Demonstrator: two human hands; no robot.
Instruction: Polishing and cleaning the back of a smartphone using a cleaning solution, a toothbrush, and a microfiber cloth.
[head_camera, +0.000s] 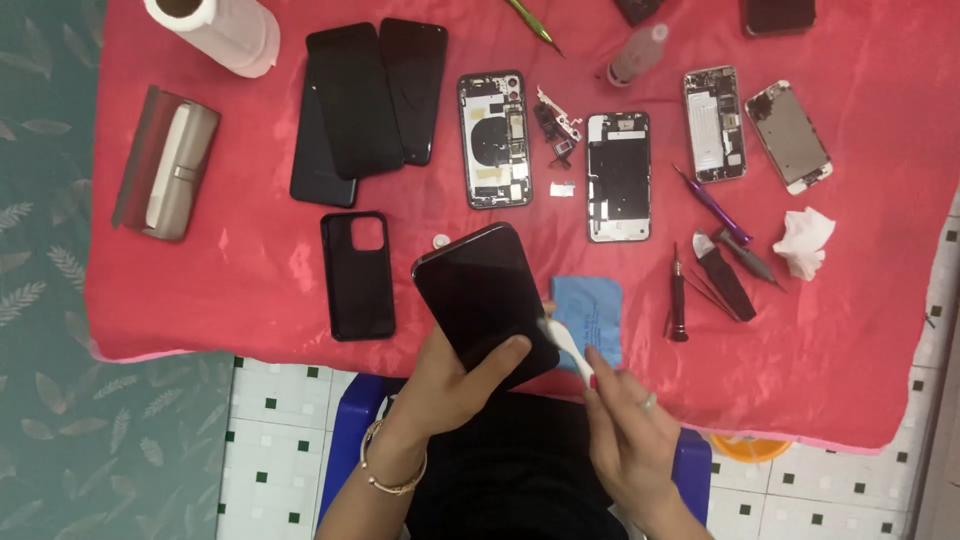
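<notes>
Head view over a bench (250, 290) draped in red cloth. Landmark: the dark phone (485, 300), screen up and tilted, near the front edge. The left hand (450, 385) has its grip closed about the phone's lower end, thumb across the glass; the palm hides that end. The right hand (625, 430) pinches a small white tool (567, 345) whose tip meets the phone's right edge; the tip is blurred, so its exact form cannot be told. Just right of the phone lies one blue cloth (592, 315), partly covered by the tool. Left of the phone lies one black case (357, 275). Behind and left of it lie three dark panels (355, 100), overlapping, so the lowest shows only in part. Directly behind it lie two opened phone bodies (494, 140), with loose small parts (557, 125) between them. Behind and right lie two further opened units (713, 123), and two dark items cut off by the top edge. To the right of the phone lie a red-handled screwdriver (678, 295), a purple tool (708, 200), black tweezers (725, 280) and one crumpled tissue (803, 243). Far behind and left stand a paper roll (225, 30), cropped, and a beige case (175, 165).
</notes>
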